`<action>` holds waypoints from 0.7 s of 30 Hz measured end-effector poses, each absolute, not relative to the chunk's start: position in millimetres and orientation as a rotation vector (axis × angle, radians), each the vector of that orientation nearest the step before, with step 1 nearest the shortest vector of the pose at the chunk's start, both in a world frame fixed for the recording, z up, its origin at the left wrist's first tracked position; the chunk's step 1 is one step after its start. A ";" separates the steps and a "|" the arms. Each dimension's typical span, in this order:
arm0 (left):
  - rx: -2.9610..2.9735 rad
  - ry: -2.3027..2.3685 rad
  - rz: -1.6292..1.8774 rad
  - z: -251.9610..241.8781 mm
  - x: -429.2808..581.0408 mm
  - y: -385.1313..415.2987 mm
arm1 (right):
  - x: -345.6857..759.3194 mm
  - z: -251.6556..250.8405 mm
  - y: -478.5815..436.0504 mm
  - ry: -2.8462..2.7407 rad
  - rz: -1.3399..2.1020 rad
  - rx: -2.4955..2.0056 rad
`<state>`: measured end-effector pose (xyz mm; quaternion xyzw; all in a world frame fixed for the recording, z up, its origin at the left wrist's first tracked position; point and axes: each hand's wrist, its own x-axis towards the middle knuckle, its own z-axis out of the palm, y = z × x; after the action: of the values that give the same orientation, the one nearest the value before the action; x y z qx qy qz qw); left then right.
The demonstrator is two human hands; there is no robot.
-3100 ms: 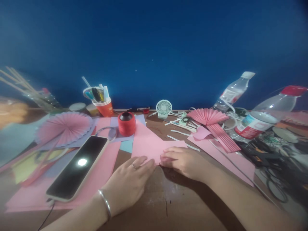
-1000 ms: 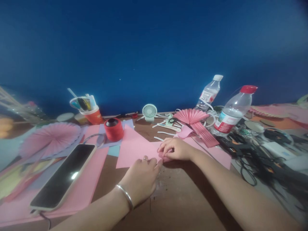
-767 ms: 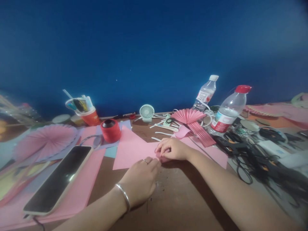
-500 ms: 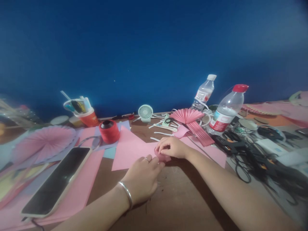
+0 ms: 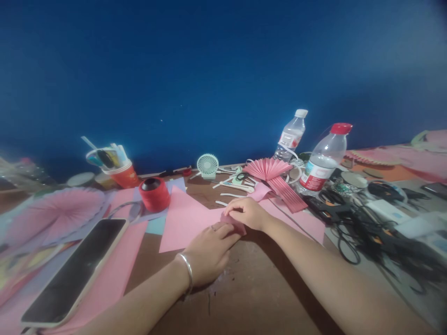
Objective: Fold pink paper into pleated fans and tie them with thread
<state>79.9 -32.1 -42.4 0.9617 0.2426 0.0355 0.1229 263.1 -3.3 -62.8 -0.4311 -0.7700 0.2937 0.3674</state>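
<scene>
Clock places taken from the middle of my pink sheet. Round pleated paper at 9, pleats all in, so looks finished to me; phone at 8, screen dark. Orange cup of pens at 10, red thread spool also 10, nearer. Sheet itself lies on the desk in front of me, mostly flat. Small fan just past 12. My left hand at 5, palm down, fingers close together on the sheet's near edge; can't tell if they grip. My right hand at 3, fingers bent, tips at the sheet's right end; pinch or press, can't tell. Darker turned-up bit there, so I judge the folding barely begun, most of the sheet unpleated. Half-spread pleated piece at 2, pleats made, not opened round. Red-capped bottle beyond it at 2, black cables at 3
</scene>
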 end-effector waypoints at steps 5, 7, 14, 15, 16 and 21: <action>2.893 0.703 0.063 -39.4 84.3 -35.6 | 258.9 -65.1 -2.6 -1.818 0.603 -1.182; 2.930 0.713 0.052 -37.6 87.7 -38.4 | 258.2 -66.6 -2.3 -1.798 0.580 -1.195; 2.884 0.739 0.066 -38.4 86.6 -33.8 | 255.6 -66.8 -5.5 -1.887 0.576 -1.196; 2.844 0.738 0.078 -37.9 81.3 -30.3 | 255.5 -67.0 -5.9 -1.911 0.579 -1.188; 2.806 0.750 0.098 -36.7 74.3 -26.5 | 255.5 -67.2 -6.1 -1.931 0.582 -1.187; 2.782 0.937 0.084 -25.5 31.2 -12.3 | 256.5 -62.4 -7.9 -2.087 0.532 -1.194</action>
<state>31.2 -12.3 -25.5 0.9424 0.3173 0.0283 0.1025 256.5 -7.9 -62.4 -0.4571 -0.7990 0.2039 0.3333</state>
